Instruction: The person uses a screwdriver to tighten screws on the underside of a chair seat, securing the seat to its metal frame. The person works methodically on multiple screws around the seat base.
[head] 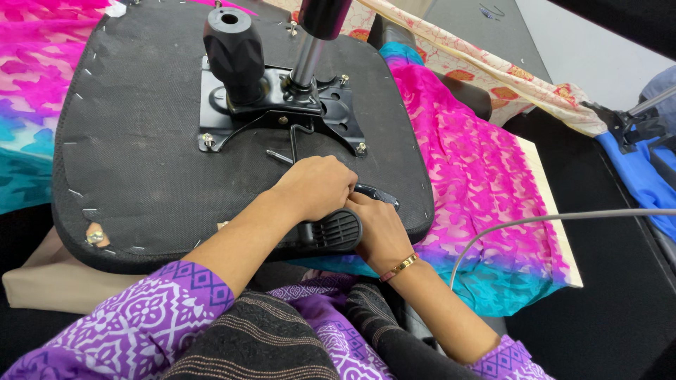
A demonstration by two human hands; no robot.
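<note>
I've got my left hand (315,184) curled tight over the bent metal key (290,149) near the black mechanism plate (282,105). My right hand (377,229) has its grip closed around a black ribbed tool handle (331,231), at the near right edge of the upturned seat base (141,141).
</note>
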